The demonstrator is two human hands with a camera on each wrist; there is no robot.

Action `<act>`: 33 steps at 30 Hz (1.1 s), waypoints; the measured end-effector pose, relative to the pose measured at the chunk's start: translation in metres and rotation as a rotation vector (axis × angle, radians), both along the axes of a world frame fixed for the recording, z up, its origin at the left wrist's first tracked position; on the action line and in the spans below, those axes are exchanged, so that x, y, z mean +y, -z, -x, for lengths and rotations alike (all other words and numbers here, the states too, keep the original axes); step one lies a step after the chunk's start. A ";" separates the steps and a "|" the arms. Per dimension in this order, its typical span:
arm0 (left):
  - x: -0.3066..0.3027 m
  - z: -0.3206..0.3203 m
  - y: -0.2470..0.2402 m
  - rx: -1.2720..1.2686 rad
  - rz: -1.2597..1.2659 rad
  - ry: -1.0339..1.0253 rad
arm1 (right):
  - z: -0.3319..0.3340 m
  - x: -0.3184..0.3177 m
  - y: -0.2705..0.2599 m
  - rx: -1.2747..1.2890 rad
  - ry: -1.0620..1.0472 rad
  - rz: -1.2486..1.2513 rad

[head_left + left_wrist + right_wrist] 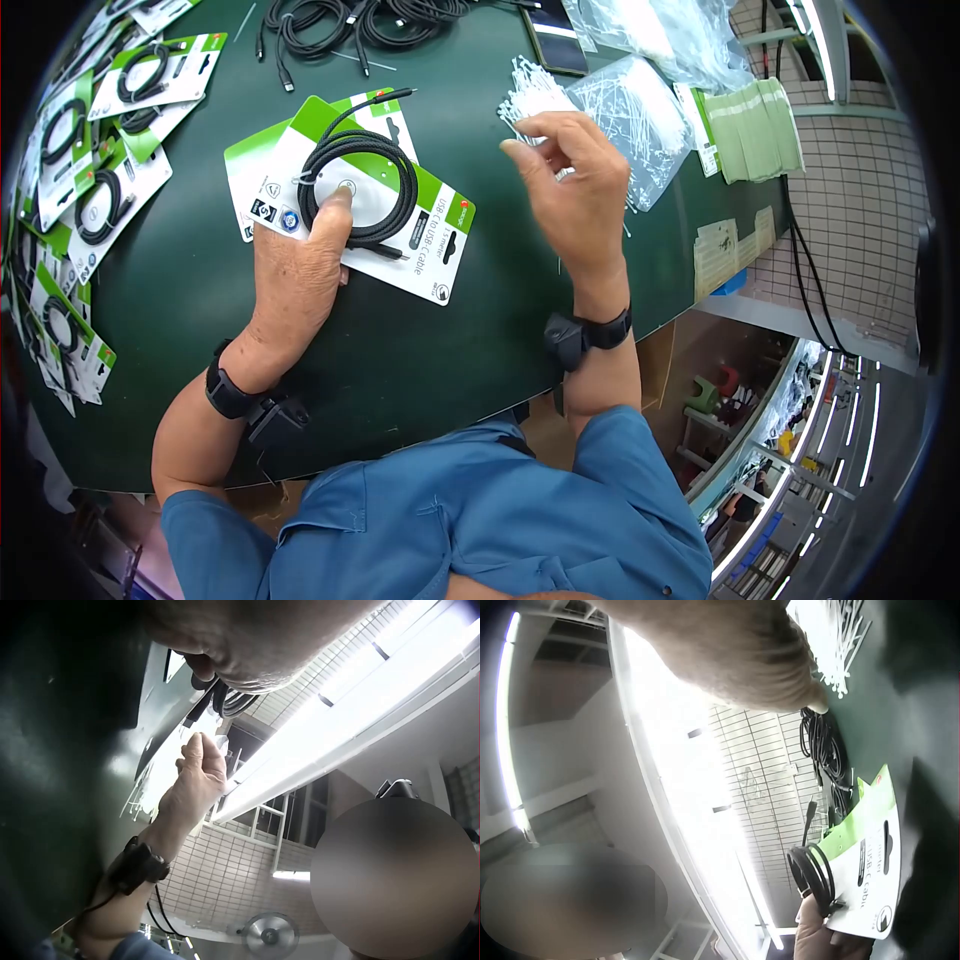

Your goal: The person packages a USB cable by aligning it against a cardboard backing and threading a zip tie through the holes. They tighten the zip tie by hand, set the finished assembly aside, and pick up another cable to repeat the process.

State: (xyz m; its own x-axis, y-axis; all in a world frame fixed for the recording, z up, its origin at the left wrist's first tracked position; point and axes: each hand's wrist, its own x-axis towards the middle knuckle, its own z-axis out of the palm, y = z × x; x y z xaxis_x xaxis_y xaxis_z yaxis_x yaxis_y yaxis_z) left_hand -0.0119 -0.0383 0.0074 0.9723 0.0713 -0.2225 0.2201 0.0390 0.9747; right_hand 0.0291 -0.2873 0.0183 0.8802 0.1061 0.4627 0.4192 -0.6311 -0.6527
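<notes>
The left hand (pixel 295 275) is gripping a white-and-green card (pixel 430 265) with a coiled black cable (pixel 406 192), its thumb pressing on top, above the dark green table (pixel 420 350). The right hand (pixel 585 185) is hovering beside white ties (pixel 533 92), fingers bending toward the thumb; whether it is pinching one cannot be told. Packaged cables (pixel 100 205) are lying at left, loose black cables (pixel 310 35) beyond the card.

This looks like a factory packing workshop: a green bench (pixel 420 360) bears heaped carded cables (pixel 95 210) at the left of the head view, loose black cables (pixel 300 45) at the top and white ties (pixel 538 92) right of these; strip lights (pixel 870 430) line the lower right.
</notes>
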 end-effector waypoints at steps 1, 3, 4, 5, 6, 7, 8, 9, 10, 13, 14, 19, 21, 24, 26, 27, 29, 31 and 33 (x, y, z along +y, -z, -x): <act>0.001 0.000 0.002 -0.002 0.001 -0.003 | -0.004 -0.009 0.003 0.029 0.044 0.081; 0.003 -0.002 0.006 -0.018 0.015 -0.027 | -0.008 -0.022 0.010 0.091 0.136 0.243; 0.003 -0.002 0.007 -0.026 0.022 -0.038 | -0.010 -0.026 0.015 0.091 0.135 0.244; 0.003 -0.003 0.007 -0.025 0.022 -0.038 | -0.011 -0.029 0.020 0.100 0.159 0.328; 0.003 -0.003 0.006 -0.032 0.034 -0.047 | -0.012 -0.032 0.025 0.110 0.183 0.413; 0.003 -0.004 0.005 -0.038 0.046 -0.056 | -0.012 -0.033 0.026 0.119 0.207 0.497; 0.003 -0.004 0.004 -0.044 0.057 -0.065 | -0.012 -0.032 0.026 0.118 0.207 0.497; 0.003 -0.004 0.005 -0.046 0.057 -0.066 | -0.012 -0.030 0.026 0.122 0.212 0.519; 0.003 -0.004 0.005 -0.053 0.062 -0.059 | -0.012 -0.029 0.025 0.124 0.219 0.539; 0.003 -0.004 0.006 -0.068 0.064 -0.037 | -0.012 -0.027 0.023 0.130 0.224 0.524; 0.002 -0.004 0.005 -0.072 0.077 -0.044 | -0.012 -0.027 0.022 0.132 0.220 0.494; 0.001 -0.004 0.002 -0.100 0.113 -0.047 | -0.010 -0.029 0.015 0.110 0.228 0.368; 0.001 -0.004 0.002 -0.110 0.111 -0.034 | -0.011 -0.028 0.014 0.063 0.224 0.340; 0.001 0.000 0.001 -0.123 0.100 -0.077 | -0.010 -0.026 0.013 -0.026 0.212 0.288; 0.004 0.007 0.004 -0.171 0.073 -0.047 | -0.008 -0.027 0.010 0.019 0.204 0.251; 0.006 0.011 0.008 -0.215 0.056 -0.024 | -0.008 -0.027 0.008 0.042 0.199 0.232; 0.012 0.012 0.017 -0.258 0.031 0.007 | -0.007 -0.025 0.005 0.067 0.169 0.139; 0.028 0.008 0.031 -0.807 -0.402 0.149 | -0.004 -0.024 0.002 0.118 0.096 -0.025; 0.032 0.008 0.025 -1.078 -0.624 0.235 | -0.006 -0.025 0.002 0.058 0.029 -0.025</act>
State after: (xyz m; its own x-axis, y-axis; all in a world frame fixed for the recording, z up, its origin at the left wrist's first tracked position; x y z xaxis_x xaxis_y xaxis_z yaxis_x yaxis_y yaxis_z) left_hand -0.0198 -0.0064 -0.0176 0.6422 -0.3203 0.6964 -0.7548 -0.4227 0.5016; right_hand 0.0347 -0.3123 0.0165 0.9083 0.0691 0.4126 0.3616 -0.6253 -0.6915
